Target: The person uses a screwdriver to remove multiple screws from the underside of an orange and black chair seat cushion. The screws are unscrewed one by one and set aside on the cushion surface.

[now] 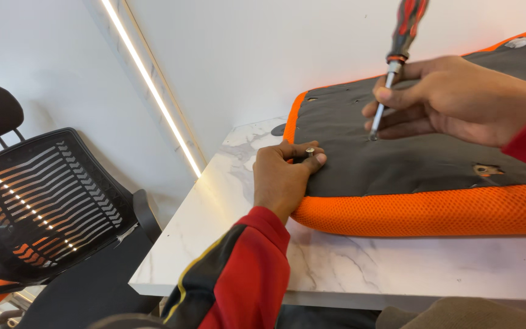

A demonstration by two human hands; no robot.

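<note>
Obs. 1: An upturned orange mesh seat cushion with a dark grey fabric underside [421, 158] lies on the white marble-patterned tabletop [348, 268], filling the right half of the frame.

Obs. 2: The right hand [458, 100], entering from the upper right, has its fingers closed on the steel shaft of a red-and-black-handled screwdriver [397, 55]. The tool's long axis runs steeply from the top of the frame down and slightly left; its tip meets the grey fabric at about centre frame, just below the fingertips.

Obs. 3: The left hand [281, 176], in a red sleeve with black and yellow trim, rests at the cushion's left edge. Thumb and forefinger are pinched together on 1 small silver bolt [310, 151], held head-up over the fabric.

Obs. 4: The bolt lies to the lower left of the screwdriver tip, near it but apart; the left hand is the nearer to the bolt.

Obs. 5: 1 torn hole [487, 170] shows in the fabric at the right. A black mesh-backed office chair [38, 207] stands at the lower left.
</note>
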